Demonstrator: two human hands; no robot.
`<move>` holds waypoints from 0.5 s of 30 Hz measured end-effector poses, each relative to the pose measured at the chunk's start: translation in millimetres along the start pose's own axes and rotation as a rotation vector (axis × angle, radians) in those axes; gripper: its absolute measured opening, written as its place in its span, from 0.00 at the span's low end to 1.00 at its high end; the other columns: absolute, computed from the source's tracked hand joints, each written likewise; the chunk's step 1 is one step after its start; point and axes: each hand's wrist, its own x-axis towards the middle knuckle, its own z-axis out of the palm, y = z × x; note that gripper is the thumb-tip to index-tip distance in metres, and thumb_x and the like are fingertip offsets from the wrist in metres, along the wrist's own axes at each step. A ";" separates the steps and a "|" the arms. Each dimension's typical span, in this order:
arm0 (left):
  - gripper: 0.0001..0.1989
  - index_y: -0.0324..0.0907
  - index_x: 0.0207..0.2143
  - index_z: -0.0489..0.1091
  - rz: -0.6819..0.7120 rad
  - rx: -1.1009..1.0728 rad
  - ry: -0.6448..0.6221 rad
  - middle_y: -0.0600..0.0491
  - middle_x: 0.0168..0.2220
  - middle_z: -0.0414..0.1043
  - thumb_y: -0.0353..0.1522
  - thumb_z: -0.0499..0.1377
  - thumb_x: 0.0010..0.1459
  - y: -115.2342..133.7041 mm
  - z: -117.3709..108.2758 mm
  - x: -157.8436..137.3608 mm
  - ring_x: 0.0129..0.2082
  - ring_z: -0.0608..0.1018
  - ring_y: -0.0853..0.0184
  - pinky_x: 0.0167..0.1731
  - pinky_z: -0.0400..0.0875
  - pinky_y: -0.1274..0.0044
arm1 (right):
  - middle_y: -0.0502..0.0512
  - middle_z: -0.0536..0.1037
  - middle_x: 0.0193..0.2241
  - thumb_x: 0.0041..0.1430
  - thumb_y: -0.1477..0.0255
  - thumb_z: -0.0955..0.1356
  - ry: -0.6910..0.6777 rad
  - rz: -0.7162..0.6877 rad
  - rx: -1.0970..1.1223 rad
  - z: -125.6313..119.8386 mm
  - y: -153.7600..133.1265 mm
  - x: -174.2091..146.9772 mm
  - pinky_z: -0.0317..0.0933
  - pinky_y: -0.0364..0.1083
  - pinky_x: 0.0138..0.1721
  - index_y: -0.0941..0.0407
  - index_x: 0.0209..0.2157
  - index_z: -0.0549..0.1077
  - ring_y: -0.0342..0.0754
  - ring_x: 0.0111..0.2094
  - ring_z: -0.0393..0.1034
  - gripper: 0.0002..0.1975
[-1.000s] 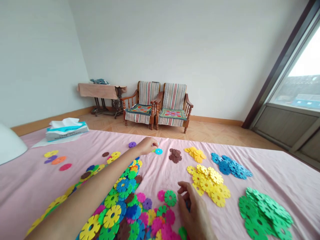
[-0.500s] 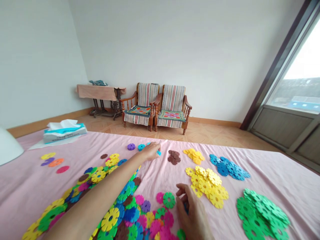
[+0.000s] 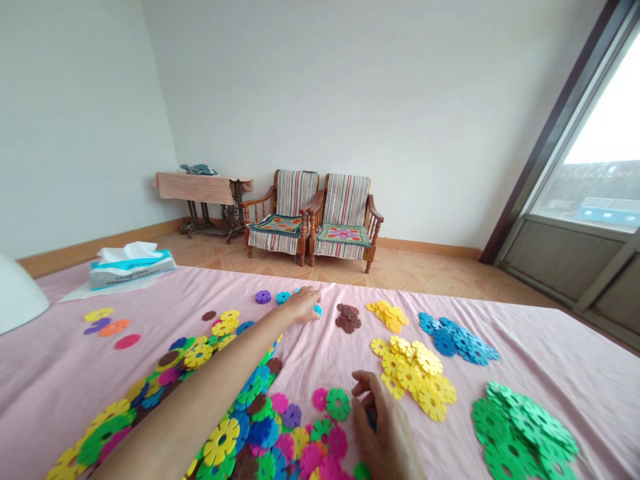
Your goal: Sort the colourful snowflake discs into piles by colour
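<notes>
Your left hand (image 3: 303,305): fingers bent down at light-blue disc (image 3: 318,310); whether gripped, cannot tell. Your right hand (image 3: 383,420): half-curled, blue disc (image 3: 371,419) apparently held inside. Set apart by colour on pink cloth (image 3: 545,347): brown pile (image 3: 348,319), orange pile (image 3: 388,316), yellow pile (image 3: 419,383), blue pile (image 3: 465,341), green pile (image 3: 530,427). Mixed heap (image 3: 263,433) near you looks large, unsorted; much left, by judgement. Tissue box (image 3: 131,272) carries dark print, too blurred to read.
</notes>
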 end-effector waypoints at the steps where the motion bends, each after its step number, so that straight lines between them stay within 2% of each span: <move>1: 0.15 0.39 0.48 0.66 -0.003 -0.005 0.000 0.47 0.49 0.68 0.36 0.56 0.61 -0.4 -0.6 0.2 0.45 0.73 0.62 0.43 0.71 0.64 | 0.50 0.73 0.30 0.59 0.64 0.61 -0.006 0.000 -0.002 -0.2 -0.2 0.1 0.59 0.42 0.25 0.54 0.42 0.68 0.42 0.24 0.66 0.13; 10: 0.13 0.38 0.45 0.68 -0.042 -0.188 0.024 0.48 0.45 0.70 0.36 0.57 0.61 -0.4 3.1 5.5 0.43 0.74 0.63 0.43 0.71 0.65 | 0.51 0.74 0.29 0.59 0.64 0.61 0.004 -0.028 -0.010 -1.5 -1.7 1.2 0.60 0.41 0.25 0.55 0.41 0.68 0.42 0.23 0.67 0.13; 12: 0.13 0.38 0.45 0.68 -0.078 -0.268 0.042 0.49 0.45 0.70 0.36 0.56 0.61 -6.6 3.3 3.1 0.41 0.74 0.64 0.41 0.72 0.67 | 0.51 0.74 0.29 0.59 0.65 0.61 -0.004 -0.033 -0.020 -3.2 -1.1 2.0 0.60 0.41 0.25 0.55 0.42 0.68 0.42 0.23 0.67 0.12; 15: 0.14 0.38 0.47 0.67 -0.194 -0.397 0.122 0.49 0.46 0.69 0.36 0.56 0.61 -30.1 -1.1 -3.0 0.42 0.74 0.63 0.41 0.72 0.67 | 0.50 0.74 0.30 0.58 0.68 0.62 -0.086 -0.051 -0.047 -7.3 -0.1 3.8 0.62 0.41 0.25 0.55 0.42 0.68 0.42 0.23 0.68 0.11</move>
